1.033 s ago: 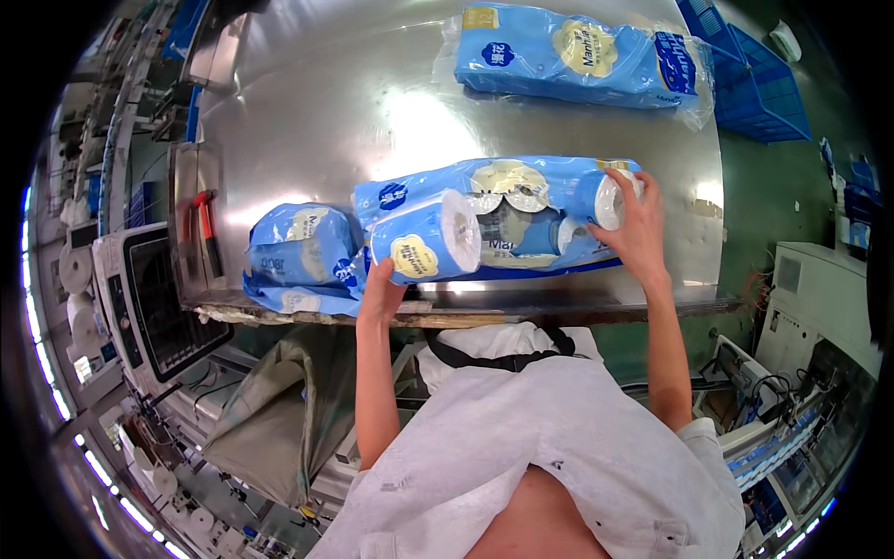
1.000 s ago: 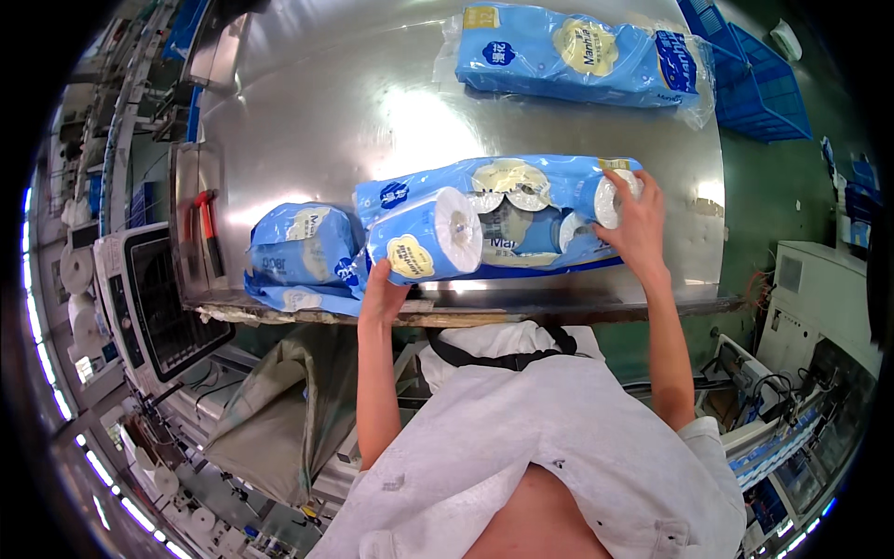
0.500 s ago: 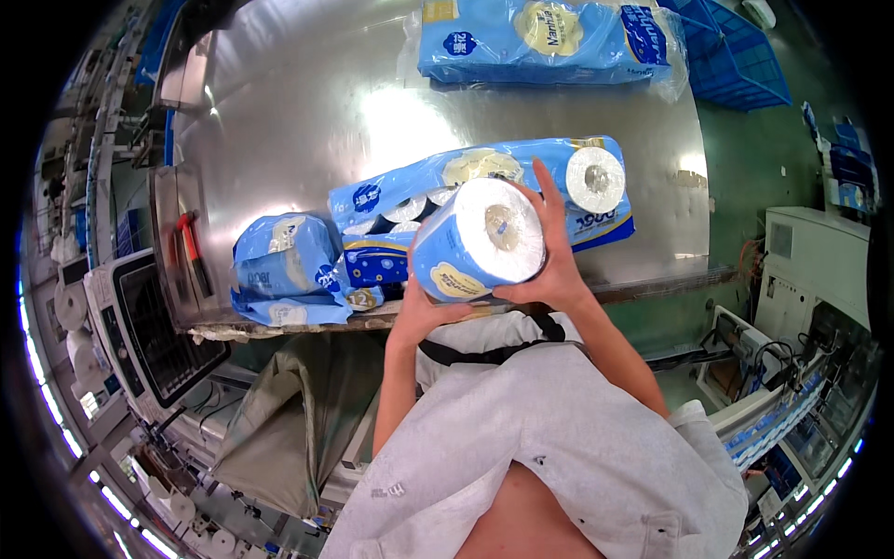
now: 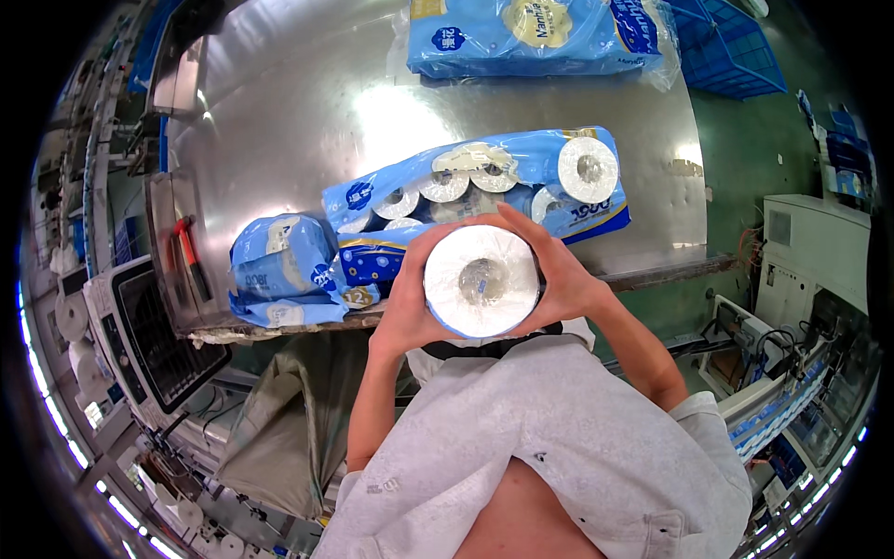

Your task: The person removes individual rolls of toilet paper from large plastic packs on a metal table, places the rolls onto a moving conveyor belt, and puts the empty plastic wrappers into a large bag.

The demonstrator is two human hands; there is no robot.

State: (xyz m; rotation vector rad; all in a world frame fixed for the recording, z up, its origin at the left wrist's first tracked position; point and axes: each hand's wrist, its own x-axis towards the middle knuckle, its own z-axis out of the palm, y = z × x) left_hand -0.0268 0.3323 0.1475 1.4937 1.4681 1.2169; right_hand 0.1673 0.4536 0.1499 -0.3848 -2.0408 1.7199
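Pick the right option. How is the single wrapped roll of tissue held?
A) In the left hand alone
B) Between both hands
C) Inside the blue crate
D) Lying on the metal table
B: the left hand and right hand cup the roll from either side, end face toward the camera.

The scene is seen from a single wide fisheye camera worn on the person's head, aimed steeply down over the chest so that the forearms enter from the lower edge. The left hand (image 4: 402,307) and right hand (image 4: 559,279) are caught close beneath the lens, with the steel surface (image 4: 307,112) stretched away toward the top of the picture. Straight edges are bent toward the dark circular rim, and no second view is given.
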